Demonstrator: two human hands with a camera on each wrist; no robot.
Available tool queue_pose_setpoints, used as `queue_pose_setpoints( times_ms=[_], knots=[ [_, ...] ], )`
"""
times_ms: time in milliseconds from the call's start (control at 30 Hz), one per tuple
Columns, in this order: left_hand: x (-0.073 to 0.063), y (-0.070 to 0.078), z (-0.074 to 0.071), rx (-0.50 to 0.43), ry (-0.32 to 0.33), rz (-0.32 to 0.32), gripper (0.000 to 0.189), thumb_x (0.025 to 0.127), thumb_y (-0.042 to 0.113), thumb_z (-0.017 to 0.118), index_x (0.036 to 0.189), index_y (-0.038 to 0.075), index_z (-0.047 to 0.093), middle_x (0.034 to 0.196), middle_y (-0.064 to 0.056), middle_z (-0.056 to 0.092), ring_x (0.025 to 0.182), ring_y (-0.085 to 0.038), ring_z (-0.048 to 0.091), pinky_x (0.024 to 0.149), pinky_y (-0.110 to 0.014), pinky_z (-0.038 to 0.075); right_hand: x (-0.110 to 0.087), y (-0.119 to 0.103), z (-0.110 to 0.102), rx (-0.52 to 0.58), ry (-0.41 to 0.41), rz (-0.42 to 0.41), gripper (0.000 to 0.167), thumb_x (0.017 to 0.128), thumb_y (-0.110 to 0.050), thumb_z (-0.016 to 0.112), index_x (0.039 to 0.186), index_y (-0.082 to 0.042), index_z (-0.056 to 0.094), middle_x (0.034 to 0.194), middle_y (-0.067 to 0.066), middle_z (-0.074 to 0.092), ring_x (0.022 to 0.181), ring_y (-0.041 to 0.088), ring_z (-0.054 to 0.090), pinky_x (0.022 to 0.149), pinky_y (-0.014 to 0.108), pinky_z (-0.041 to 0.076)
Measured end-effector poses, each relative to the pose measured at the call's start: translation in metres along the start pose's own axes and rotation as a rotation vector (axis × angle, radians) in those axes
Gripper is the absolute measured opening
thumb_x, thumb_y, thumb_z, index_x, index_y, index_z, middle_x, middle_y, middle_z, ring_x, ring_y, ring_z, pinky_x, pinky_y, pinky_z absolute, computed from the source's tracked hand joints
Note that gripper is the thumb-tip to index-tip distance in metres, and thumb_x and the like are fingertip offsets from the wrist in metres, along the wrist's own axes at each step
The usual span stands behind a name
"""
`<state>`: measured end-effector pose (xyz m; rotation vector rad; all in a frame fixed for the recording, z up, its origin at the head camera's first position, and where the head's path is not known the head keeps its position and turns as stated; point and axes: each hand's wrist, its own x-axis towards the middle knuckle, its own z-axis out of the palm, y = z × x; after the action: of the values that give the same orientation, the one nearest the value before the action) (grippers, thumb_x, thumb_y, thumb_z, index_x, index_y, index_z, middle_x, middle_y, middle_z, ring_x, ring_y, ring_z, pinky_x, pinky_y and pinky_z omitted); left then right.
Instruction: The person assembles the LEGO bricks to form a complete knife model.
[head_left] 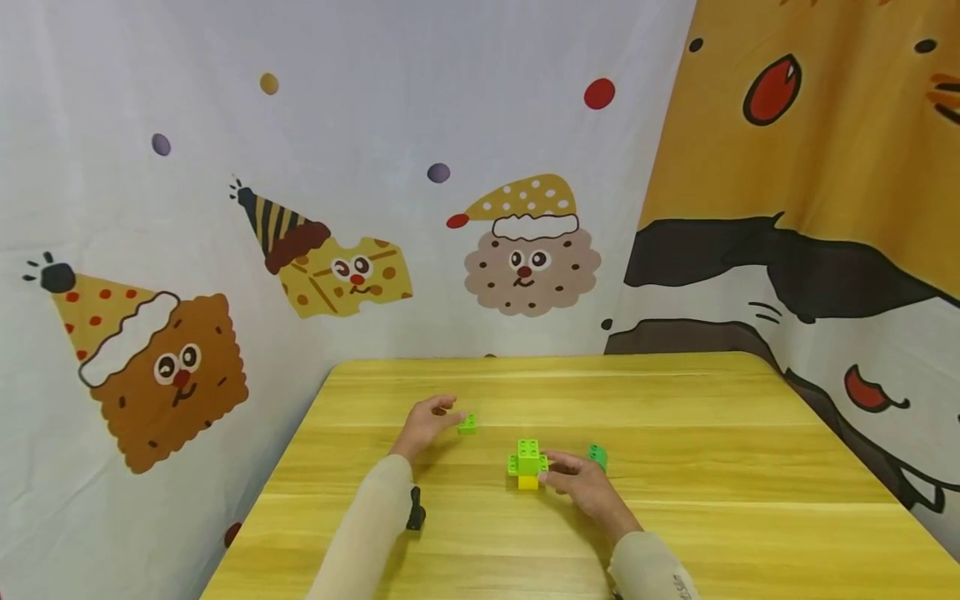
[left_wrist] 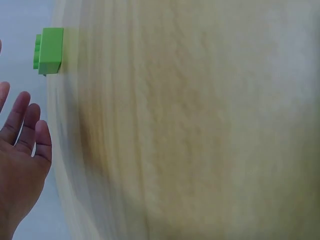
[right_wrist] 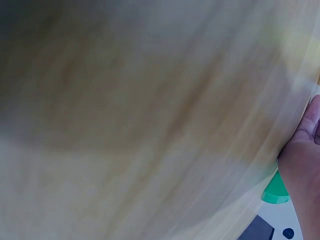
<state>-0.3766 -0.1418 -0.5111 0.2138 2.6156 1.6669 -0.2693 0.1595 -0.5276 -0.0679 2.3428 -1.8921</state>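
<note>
Wood-grain tabletop (head_left: 787,533): your left hand (head_left: 426,427) holds its fingers apart; your right hand (head_left: 591,492) pinches the right side of a lime-and-yellow toy-brick assembly (head_left: 528,458) between thumb and finger. A rounded green brick (head_left: 597,455) lies beyond your right hand, a lime brick (head_left: 468,425) beside your left.

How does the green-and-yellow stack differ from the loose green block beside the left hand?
The stack joins several blocks; the loose block looks single. The stack includes yellow, the loose block only light green. The stack stands taller than the loose block. Both show studs.
</note>
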Motion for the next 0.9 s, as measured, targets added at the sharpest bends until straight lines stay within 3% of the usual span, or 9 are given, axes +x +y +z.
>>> queue_pose_setpoints(
  times_ms=[400,900],
  knots=[
    [0.006,-0.013,0.004,-0.024,-0.098,-0.085,0.061,0.090,0.029,0.076,0.142,0.005,0.053,0.139,-0.014,0.055,0.130,-0.032,0.048,0.107,-0.050,0.038,0.001,0.000,0.002,0.002,-0.010,0.005,0.050,0.089,-0.024,0.077,0.132,-0.004,0.063,0.114,0.009,0.065,0.102,0.022,0.060,0.084,0.039,0.052],
    [0.006,-0.011,0.010,0.032,-0.100,-0.066,0.056,0.090,0.021,0.076,0.137,0.000,0.056,0.136,-0.016,0.056,0.126,-0.035,0.050,0.104,-0.049,0.041,0.000,-0.001,0.002,-0.012,0.013,0.027,0.050,0.088,-0.024,0.078,0.132,-0.005,0.064,0.117,0.010,0.065,0.103,0.023,0.060,0.084,0.040,0.052]
  ],
)
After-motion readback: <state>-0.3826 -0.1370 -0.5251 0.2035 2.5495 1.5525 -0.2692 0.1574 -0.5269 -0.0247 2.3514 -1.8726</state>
